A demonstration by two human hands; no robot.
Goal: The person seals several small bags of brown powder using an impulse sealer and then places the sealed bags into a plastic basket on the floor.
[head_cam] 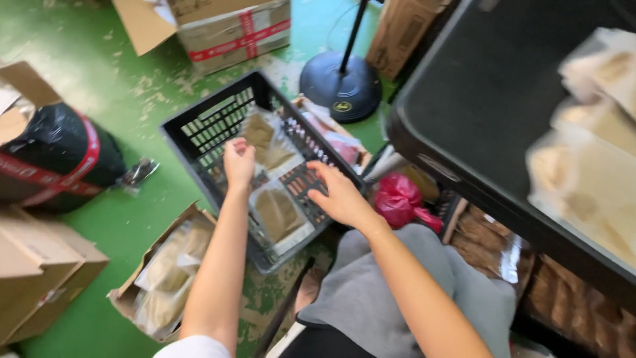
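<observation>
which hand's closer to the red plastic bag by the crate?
Right. The right hand rests on the black crate's near rim, just beside the red plastic bag. The left hand is inside the crate over the clear packets, farther from the bag.

Black crate (199, 132); green floor (99, 79); red bag (397, 199).

The black slatted plastic crate (199, 132) looks matt and hard, and the clear glossy plastic pouches of brown stuff (281, 215) in it catch the light. The green painted floor (112, 99) is worn and scuffed, paint flaking. The brown cardboard box with red tape (232, 30) looks dull and papery. The grey cloth trousers (384, 285) look soft.
</observation>
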